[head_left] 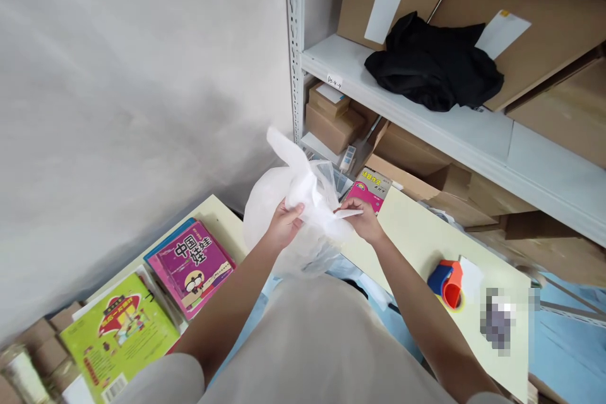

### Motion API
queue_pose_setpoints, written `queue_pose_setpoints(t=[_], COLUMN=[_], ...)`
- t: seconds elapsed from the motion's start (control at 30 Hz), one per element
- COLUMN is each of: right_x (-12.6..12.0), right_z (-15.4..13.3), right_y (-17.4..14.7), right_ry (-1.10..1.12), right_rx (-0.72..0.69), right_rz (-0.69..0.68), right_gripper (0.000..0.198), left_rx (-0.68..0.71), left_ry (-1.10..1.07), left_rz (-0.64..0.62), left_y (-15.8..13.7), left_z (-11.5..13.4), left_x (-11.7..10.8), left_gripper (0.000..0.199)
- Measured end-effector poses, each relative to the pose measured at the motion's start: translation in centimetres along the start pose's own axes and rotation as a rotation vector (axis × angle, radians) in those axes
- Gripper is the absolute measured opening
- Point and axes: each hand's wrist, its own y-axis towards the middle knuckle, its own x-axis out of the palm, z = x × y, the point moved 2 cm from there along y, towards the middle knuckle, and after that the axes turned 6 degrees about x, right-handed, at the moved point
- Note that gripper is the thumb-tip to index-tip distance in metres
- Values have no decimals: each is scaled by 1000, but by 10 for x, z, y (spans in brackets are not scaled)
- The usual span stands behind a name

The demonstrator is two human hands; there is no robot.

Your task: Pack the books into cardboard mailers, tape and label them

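A white, translucent plastic bag (267,199) bulges in front of my body, between the two parts of the table. My left hand (285,222) grips its gathered top, with the thumb pressed over the plastic. On the other side, my right hand (360,218) pinches a white strip of the bag between thumb and fingers. One loose end of plastic sticks up above both hands. What the bag holds, if anything, cannot be made out.
Left, a purple book (192,265) and a green book (118,331) top stacks. A pink book (367,192) lies beyond my right hand. On the right table (407,233) sits a red and blue tape dispenser (447,284). Shelves hold cardboard boxes (544,44) and black cloth (435,63).
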Motion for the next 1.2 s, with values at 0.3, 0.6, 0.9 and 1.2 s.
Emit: queue_pose_setpoints(t=[0.3,0.6,0.9,1.2], right_x=[-43,43,-14,-83], right_z=[4,-22,13,51], right_y=[-40,-16,-54,-123], right_ry=[112,632,713,132], right_rx=[204,363,467,93], right_rz=[206,-8,312,513], right_gripper=[47,36,22,93], left_rx=[79,-215,-278,-184], left_ry=[-167,-546,-419,-200], left_rz=[77,728,712,407], left_y=[15,19,15,13], left_z=[17,38,6,-19], left_x=[16,-19,22,87], left_gripper=[29,17,16,18])
